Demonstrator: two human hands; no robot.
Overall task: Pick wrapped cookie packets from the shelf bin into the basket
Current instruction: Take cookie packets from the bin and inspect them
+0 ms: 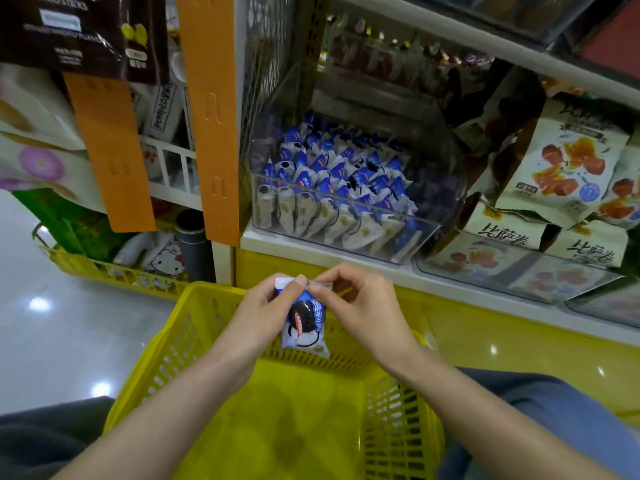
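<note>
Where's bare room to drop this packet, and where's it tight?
The basket floor is bare, bordered by its mesh walls, below the packet the left hand and right hand pinch. Narrow shelf lip fronts the clear bin. It is packed; pouches crowd its right.

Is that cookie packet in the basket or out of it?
Out, held: the left hand and right hand pinch the cookie packet by its top above the basket.

from my remote seat i'm seeing blue-grey trousers (554,417) covering the right leg, while the left leg (48,434) is showing darker grey cloth. the left hand (263,306), right hand (363,303) and both forearms (180,386) are showing bare.
</note>
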